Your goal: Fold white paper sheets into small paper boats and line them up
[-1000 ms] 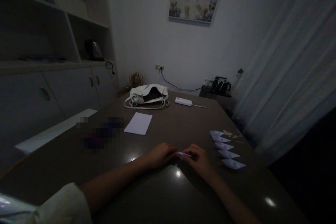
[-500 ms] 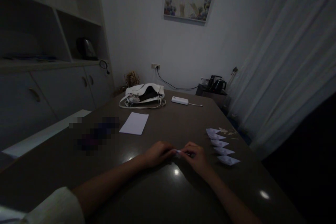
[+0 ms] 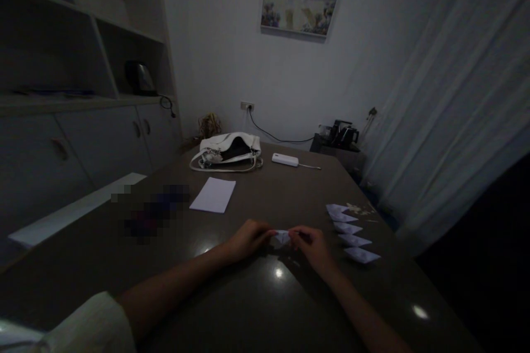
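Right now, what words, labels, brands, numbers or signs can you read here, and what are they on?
None: no text can be read in this view.
Held folded paper: no legible writing.
Row of folded papers: grayish patches, too blurred to tell.
White device: a small dark mark, too small to read.

On the dark, glossy tabletop (image 3: 248,309), a white bag (image 3: 215,143) and corded white device (image 3: 285,160) are placed far back; white paper (image 3: 213,195) is laid nearer. Folded paper shapes (image 3: 346,228) are lined up at right, beside pale scraps (image 3: 354,209).
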Available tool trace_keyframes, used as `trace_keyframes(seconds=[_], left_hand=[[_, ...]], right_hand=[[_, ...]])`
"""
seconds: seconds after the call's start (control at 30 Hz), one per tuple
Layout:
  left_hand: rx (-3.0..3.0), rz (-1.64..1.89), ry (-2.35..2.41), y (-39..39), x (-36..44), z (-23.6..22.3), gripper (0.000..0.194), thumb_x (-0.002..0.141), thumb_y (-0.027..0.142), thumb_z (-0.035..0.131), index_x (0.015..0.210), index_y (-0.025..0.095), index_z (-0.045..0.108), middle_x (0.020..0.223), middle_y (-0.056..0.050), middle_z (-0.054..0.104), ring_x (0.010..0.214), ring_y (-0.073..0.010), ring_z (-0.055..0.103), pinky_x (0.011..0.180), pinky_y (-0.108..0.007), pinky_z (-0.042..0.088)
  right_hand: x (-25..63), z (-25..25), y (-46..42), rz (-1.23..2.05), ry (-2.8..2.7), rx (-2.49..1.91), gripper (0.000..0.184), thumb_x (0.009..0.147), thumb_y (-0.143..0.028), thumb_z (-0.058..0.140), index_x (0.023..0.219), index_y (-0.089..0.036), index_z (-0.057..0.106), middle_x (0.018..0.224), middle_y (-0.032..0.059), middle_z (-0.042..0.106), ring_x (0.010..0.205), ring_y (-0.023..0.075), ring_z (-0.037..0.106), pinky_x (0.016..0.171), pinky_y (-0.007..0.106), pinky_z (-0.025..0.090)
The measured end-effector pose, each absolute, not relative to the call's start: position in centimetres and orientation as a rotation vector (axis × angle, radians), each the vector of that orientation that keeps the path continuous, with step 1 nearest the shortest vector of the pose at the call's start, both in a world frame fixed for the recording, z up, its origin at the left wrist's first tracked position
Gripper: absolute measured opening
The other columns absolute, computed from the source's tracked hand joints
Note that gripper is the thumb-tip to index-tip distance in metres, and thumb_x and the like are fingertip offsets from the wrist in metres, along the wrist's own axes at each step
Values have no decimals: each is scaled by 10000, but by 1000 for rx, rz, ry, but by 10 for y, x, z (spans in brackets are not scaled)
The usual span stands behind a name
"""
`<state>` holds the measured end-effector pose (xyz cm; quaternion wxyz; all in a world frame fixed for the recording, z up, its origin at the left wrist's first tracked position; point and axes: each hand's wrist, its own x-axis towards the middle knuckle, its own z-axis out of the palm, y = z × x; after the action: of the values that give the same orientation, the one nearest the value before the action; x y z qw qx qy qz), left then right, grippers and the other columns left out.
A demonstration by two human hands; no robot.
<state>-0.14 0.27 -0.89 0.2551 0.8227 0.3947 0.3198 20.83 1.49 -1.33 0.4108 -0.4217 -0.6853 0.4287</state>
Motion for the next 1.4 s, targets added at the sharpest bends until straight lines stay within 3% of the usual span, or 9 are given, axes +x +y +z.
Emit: trace_keyframes(seconds=[0.3,0.9,1.17,1.4], left_hand=[[2243,775,1047,-3,1,-3,424,925,391,386,774,91,645,630,-5,563,564,-94,469,529,-181,326],[2399,604,986,-2,0,-6,460,952,422,322,816,113,634,694,-39,614,576,-103,501,547,-189,338],[2425,636,1002,-1,-1,-10,405,950,368,355,822,106,637,712,-45,631,596,-106,513,556,-189,334],[2480,626,987,-4,1,-6,454,951,407,332,785,110,633,673,-39,603,568,-102,492,543,-199,328]], right_hand=[[208,-17,18,1137,-1644,-1086,320,685,-436,669,726,-122,711,599,51,666,548,150,592,525,237,442],[207,-7,9,943,-1863,-953,189,745,-323,650,672,-158,706,648,47,681,611,151,619,578,241,466],[206,-9,7,959,-1916,-961,196,759,-343,647,811,-166,714,775,63,700,708,163,643,621,255,497],[205,-8,6,865,-1933,-885,160,765,-310,646,708,-177,716,725,59,697,677,165,640,610,261,488]])
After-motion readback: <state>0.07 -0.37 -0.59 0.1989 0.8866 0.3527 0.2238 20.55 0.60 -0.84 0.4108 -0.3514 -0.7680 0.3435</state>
